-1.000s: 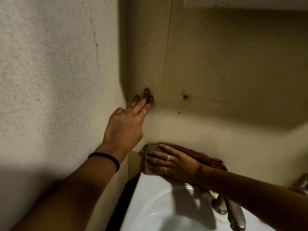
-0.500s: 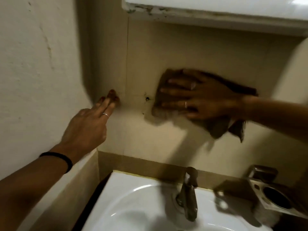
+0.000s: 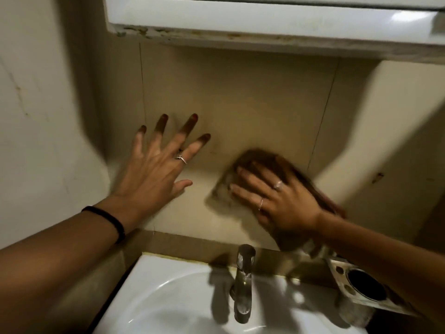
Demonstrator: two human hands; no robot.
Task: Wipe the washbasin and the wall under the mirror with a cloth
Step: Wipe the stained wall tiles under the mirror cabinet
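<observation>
A person's right hand (image 3: pixel 286 201) presses a brown cloth (image 3: pixel 262 165) flat against the tiled wall (image 3: pixel 240 100) beneath a mirror cabinet (image 3: pixel 265 20), the grip here a spread palm with the fingers laid open over the fabric rather than curled round it, a hold that seems chosen to put a broad patch of cloth on the tile at once. The cloth, soft and crumpled, is blurred at its edges; part of it hangs below the wrist. To the left of that hand, near but apart from it, the left hand (image 3: pixel 156 172) rests against the same wall with its fingers fanned wide and holding nothing, apparently a brace for the reach over the basin. The tile is smooth, beige and matt, crossed by thin vertical joints; the cabinet's lower edge above both hands looks chipped and stained. Below the hands a glossy white washbasin (image 3: pixel 154 283) curves round a straight metal tap (image 3: pixel 243 283), and a metal holder (image 3: pixel 361 285) with a round hole sits just under the right forearm. The basin's own turn with the cloth cannot be judged from this view.
</observation>
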